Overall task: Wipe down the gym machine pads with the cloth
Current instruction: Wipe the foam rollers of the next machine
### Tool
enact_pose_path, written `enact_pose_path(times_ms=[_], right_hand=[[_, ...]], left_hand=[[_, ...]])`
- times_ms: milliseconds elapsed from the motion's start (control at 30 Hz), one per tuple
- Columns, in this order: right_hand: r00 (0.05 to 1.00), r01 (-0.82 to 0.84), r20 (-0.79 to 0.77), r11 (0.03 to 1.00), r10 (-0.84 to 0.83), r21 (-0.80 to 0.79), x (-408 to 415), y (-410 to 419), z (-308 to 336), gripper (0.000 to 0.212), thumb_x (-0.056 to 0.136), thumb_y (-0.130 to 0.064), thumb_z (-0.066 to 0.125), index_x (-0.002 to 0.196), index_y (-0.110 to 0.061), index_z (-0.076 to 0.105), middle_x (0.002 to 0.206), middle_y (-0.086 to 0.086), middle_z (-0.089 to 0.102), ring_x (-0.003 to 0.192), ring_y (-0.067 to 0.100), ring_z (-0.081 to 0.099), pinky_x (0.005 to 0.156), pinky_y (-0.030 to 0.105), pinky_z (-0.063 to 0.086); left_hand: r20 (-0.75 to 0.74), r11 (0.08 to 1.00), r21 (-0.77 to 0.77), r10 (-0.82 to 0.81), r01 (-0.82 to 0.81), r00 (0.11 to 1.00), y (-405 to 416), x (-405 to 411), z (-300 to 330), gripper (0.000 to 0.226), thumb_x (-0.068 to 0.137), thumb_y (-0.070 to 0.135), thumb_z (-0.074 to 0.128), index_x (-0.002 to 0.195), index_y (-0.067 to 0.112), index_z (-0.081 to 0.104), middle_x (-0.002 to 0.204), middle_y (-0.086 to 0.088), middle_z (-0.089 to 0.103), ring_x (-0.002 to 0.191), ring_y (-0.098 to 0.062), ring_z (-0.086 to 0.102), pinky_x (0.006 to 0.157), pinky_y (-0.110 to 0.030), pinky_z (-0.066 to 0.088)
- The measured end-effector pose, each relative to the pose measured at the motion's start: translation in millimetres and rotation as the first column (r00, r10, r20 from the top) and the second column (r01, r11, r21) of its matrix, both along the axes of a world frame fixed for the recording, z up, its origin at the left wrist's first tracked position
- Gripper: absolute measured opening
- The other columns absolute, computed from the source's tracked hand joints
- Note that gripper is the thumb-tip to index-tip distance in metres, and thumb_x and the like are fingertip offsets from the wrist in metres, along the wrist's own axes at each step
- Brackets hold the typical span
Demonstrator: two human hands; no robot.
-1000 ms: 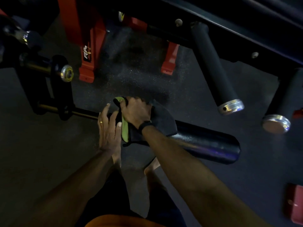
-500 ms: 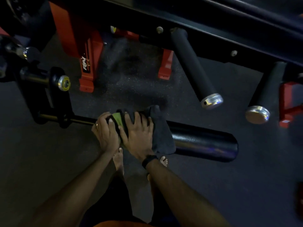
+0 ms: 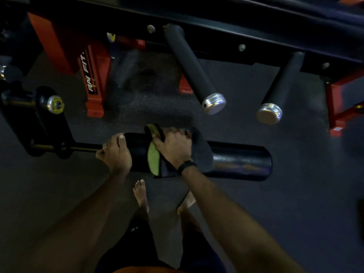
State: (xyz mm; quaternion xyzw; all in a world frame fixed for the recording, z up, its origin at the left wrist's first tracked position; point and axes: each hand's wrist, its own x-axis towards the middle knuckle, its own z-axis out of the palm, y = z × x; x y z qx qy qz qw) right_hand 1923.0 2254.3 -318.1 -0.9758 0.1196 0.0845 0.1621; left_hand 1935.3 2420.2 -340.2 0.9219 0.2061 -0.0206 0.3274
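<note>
Where the right hand [image 3: 174,147] clutches it, a dark cloth [image 3: 201,154], green-lined, over the glossy black pad [image 3: 242,160]; left hand [image 3: 116,152] gripping its end.

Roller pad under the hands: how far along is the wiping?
Nothing shows as finished. In hand: the right hand presses the cloth around the roller pad near its left end, while the left hand grips that end. Left: the bare right stretch, plus two upper rollers.
</note>
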Motion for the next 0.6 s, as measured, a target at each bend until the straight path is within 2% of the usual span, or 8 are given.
enact_pose_path(times_ms=[100, 233, 300, 400, 467, 533, 600], right_hand=[[0.990, 0.099, 0.111, 0.991, -0.089, -0.087, -25.5, -60.9, 0.8, 0.057, 0.093, -0.070, 0.037, 0.090, -0.025, 0.072, 0.090, 0.001, 0.073, 0.091, 0.028, 0.066, 0.096, 0.046, 0.040], [0.987, 0.149, -0.032, 0.974, -0.157, -0.172, -57.5, -135.6, 6.2, 0.060, 0.090, -0.069, 0.027, 0.103, -0.028, 0.069, 0.108, -0.002, 0.072, 0.108, 0.024, 0.062, 0.109, 0.055, 0.028], [0.967, 0.242, -0.034, 0.954, -0.251, -0.180, -73.0, -170.7, 9.6, 0.057, 0.089, -0.067, 0.033, 0.111, -0.028, 0.069, 0.115, 0.000, 0.070, 0.116, 0.025, 0.058, 0.112, 0.062, 0.021], [0.916, 0.382, -0.045, 0.899, -0.400, -0.215, -88.8, -206.2, 11.1, 0.054, 0.091, -0.066, 0.044, 0.116, -0.025, 0.068, 0.123, 0.003, 0.067, 0.125, 0.027, 0.051, 0.112, 0.069, 0.015], [0.894, 0.430, -0.033, 0.878, -0.446, -0.210, -92.2, -209.6, 10.0, 0.060, 0.090, -0.069, 0.041, 0.118, -0.023, 0.066, 0.127, 0.004, 0.065, 0.128, 0.026, 0.048, 0.111, 0.072, 0.015], [0.891, 0.451, 0.023, 0.877, -0.453, -0.167, -99.7, -198.6, 9.1, 0.064, 0.089, -0.071, 0.036, 0.121, -0.020, 0.060, 0.129, 0.004, 0.062, 0.132, 0.026, 0.044, 0.112, 0.072, 0.014], [0.903, 0.429, 0.075, 0.895, -0.423, -0.122, -115.5, -184.8, 5.5, 0.065, 0.090, -0.070, 0.038, 0.126, -0.018, 0.052, 0.135, 0.004, 0.057, 0.140, 0.027, 0.038, 0.113, 0.071, 0.009]], left_hand=[[-0.038, 1.000, -0.014, 0.002, -0.002, 0.999, 3.1, 1.7, -1.2, 0.034, 0.106, 0.024, 0.039, 0.122, 0.011, 0.066, 0.123, -0.017, 0.065, 0.124, -0.030, 0.048, 0.106, -0.039, 0.016], [-0.046, 0.998, 0.011, -0.054, 0.055, 0.997, 3.5, 2.0, -1.5, 0.043, 0.102, 0.030, 0.033, 0.121, 0.010, 0.066, 0.123, -0.016, 0.065, 0.123, -0.033, 0.049, 0.107, -0.044, 0.017], [-0.041, 0.992, 0.059, -0.106, 0.108, 0.994, 6.0, 2.4, -1.3, 0.047, 0.099, 0.031, 0.031, 0.120, 0.009, 0.066, 0.121, -0.018, 0.064, 0.121, -0.036, 0.050, 0.107, -0.046, 0.019], [-0.064, 0.984, 0.091, -0.150, 0.156, 0.987, 10.9, 9.4, -0.8, 0.036, 0.101, 0.022, 0.037, 0.117, 0.009, 0.066, 0.120, -0.019, 0.062, 0.119, -0.038, 0.050, 0.106, -0.048, 0.021], [-0.119, 0.993, 0.060, -0.095, 0.102, 0.988, 7.0, 19.4, 7.3, 0.032, 0.102, 0.015, 0.040, 0.119, 0.010, 0.066, 0.126, -0.019, 0.061, 0.123, -0.037, 0.049, 0.109, -0.050, 0.019], [-0.268, 0.996, 0.062, -0.039, 0.058, 0.963, -1.7, 28.0, 14.0, 0.036, 0.102, 0.011, 0.037, 0.128, 0.008, 0.062, 0.134, -0.022, 0.056, 0.128, -0.040, 0.047, 0.112, -0.054, 0.018], [-0.354, 0.995, 0.090, -0.006, 0.041, 0.935, -9.8, 30.8, 15.3, 0.036, 0.102, 0.012, 0.037, 0.130, 0.002, 0.057, 0.134, -0.028, 0.055, 0.126, -0.045, 0.048, 0.112, -0.058, 0.020]])
